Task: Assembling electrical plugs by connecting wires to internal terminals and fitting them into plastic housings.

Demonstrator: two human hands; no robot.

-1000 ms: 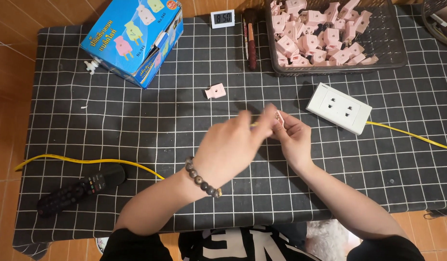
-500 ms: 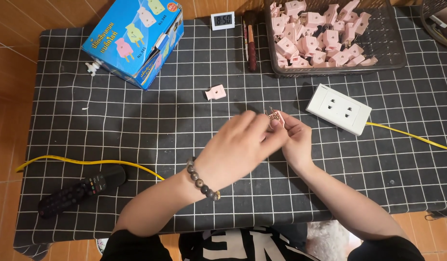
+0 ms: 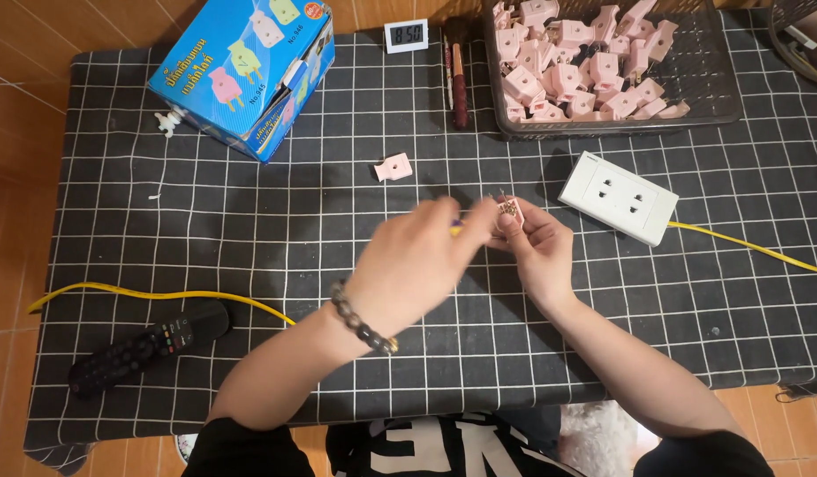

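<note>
A small pink plug (image 3: 509, 212) sits in the middle of the table, pinched in the right hand (image 3: 537, 252). The left hand (image 3: 413, 265) is curled, fingertips touching it. Just right lies a white socket box (image 3: 619, 196); farther off, a basket (image 3: 718, 88) of pink plugs.

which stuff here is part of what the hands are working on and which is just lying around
In use:
- small pink plug part, pinched by the right hand
- left hand, fingertips at the same part
- basket of pink plug parts
- loose pink part

Lying about:
- blue box
- remote
- small clock
- white socket strip
</note>
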